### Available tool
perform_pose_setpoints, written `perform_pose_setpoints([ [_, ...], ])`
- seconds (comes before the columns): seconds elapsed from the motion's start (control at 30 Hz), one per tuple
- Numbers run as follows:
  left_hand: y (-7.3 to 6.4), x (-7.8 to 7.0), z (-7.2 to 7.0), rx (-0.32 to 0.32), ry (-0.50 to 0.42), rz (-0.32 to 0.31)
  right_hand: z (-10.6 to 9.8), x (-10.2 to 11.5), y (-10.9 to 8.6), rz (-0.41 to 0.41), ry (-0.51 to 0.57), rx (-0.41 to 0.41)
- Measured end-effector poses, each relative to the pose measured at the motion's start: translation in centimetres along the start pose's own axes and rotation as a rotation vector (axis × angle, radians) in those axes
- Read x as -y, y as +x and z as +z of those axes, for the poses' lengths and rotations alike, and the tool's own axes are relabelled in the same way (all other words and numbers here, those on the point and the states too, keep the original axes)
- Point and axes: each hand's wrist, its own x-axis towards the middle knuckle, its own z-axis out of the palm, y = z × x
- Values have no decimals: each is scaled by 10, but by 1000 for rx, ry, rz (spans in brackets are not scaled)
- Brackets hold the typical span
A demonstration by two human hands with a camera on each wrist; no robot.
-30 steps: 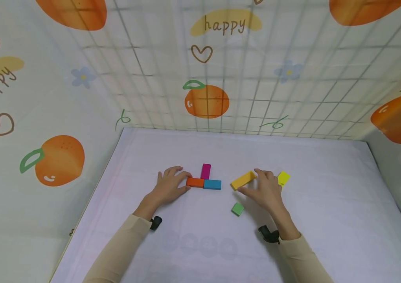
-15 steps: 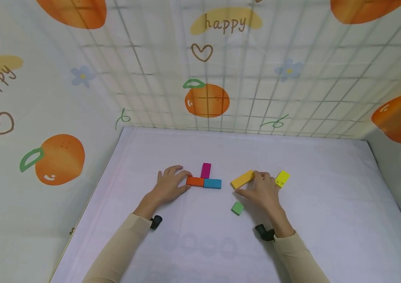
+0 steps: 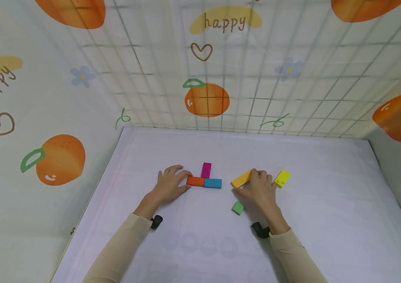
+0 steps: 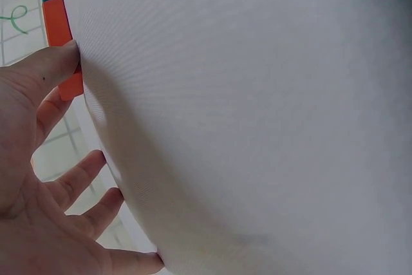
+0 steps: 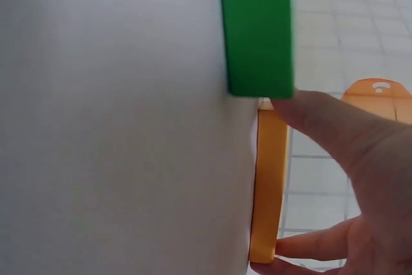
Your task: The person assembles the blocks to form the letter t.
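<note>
My left hand (image 3: 169, 188) rests at the left end of a red-orange block (image 3: 195, 181), pinching it between thumb and index finger while the other fingers spread onto the table. A blue block (image 3: 212, 183) continues the row end to end, and a magenta block (image 3: 206, 170) stands off the row's far side near their joint. In the right wrist view, an orange-yellow block (image 5: 269, 185) lies between the thumb and fingers of my right hand (image 3: 261, 189), which grips it by its two ends. Just nearer me is a green block (image 3: 237, 208).
To the right of my right hand lies a bright yellow block (image 3: 282, 179). The white table (image 3: 328, 196) ends at a back wall (image 3: 151, 98) of printed cloth with oranges on it. Small dark cameras (image 3: 260, 230) sit at both wrists.
My right hand and forearm have shifted slightly left along the orange-yellow block, uncovering more of the bright yellow block. The left hand and its row of blocks stay put.
</note>
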Motion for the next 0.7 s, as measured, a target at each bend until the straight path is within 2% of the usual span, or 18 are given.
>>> perform_pose_setpoints([
  [0.2,1,1,2,3,4,3,0,-1,0,-13,6,-6],
  [0.7,-1,-1,-1,10,0,-4,-2,-13,4,-103,161,31],
])
